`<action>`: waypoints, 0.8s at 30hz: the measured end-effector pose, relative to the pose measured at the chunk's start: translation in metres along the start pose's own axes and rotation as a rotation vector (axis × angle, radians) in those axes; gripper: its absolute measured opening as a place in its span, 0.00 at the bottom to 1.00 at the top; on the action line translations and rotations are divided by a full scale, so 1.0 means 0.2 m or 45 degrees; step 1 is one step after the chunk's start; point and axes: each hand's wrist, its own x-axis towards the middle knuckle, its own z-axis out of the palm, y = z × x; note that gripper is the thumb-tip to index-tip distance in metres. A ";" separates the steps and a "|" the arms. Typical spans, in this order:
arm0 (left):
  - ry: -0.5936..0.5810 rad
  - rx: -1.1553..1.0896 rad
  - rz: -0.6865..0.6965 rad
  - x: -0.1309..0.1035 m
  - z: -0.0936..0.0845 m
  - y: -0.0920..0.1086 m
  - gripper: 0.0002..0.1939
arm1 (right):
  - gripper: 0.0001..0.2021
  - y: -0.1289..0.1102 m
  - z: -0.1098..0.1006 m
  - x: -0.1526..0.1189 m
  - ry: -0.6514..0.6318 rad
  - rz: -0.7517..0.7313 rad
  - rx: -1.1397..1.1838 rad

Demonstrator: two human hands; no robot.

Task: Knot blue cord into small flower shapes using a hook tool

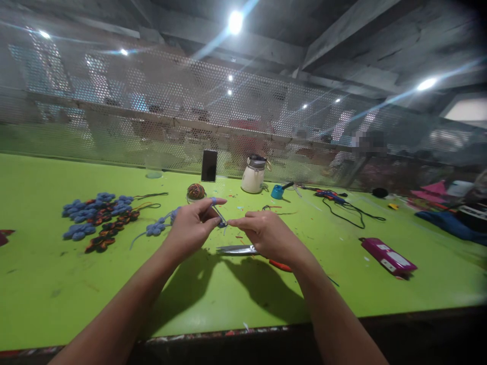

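One left hand pinching blue yarn, right hand close by, hold unclear — apparently mid-stitch, next calling for steady tension.

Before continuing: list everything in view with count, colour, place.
table: one, green, foreground
screen: one, grey, back
lights: several, white, overhead
yarn flowers: several, blue, multicoloured, left
yarn ball: one, multicoloured, centre
phone: one, black, back
cup: one, clear, back
jug: one, cream, back
pot: one, blue, back
corded tool: one, blue-red, right
box: one, magenta, right
clutter: several, mixed, far right
scissors: one, silver, centre
rod: one, silver, centre
yarn piece: one, blue, centre
left hand, right hand: two, bare, centre
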 end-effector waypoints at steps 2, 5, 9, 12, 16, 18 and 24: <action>-0.006 0.024 0.014 0.00 0.00 0.00 0.20 | 0.20 0.00 0.00 0.00 -0.012 -0.001 -0.043; -0.016 0.068 0.023 0.00 0.01 -0.01 0.20 | 0.21 -0.01 0.00 0.00 -0.027 0.011 -0.104; -0.010 0.140 0.042 -0.01 0.02 -0.02 0.20 | 0.24 -0.03 0.00 0.00 -0.036 0.033 -0.183; 0.001 0.205 0.067 -0.01 0.03 -0.03 0.20 | 0.23 -0.04 0.00 0.00 -0.055 0.029 -0.237; -0.007 0.322 0.108 -0.01 0.04 -0.04 0.18 | 0.21 -0.05 0.01 0.00 -0.081 0.014 -0.282; -0.011 0.377 0.136 -0.01 0.05 -0.03 0.15 | 0.21 -0.05 0.01 0.00 -0.098 0.006 -0.296; -0.072 0.483 0.202 -0.03 0.10 -0.04 0.16 | 0.14 -0.04 0.04 0.00 -0.138 -0.004 -0.297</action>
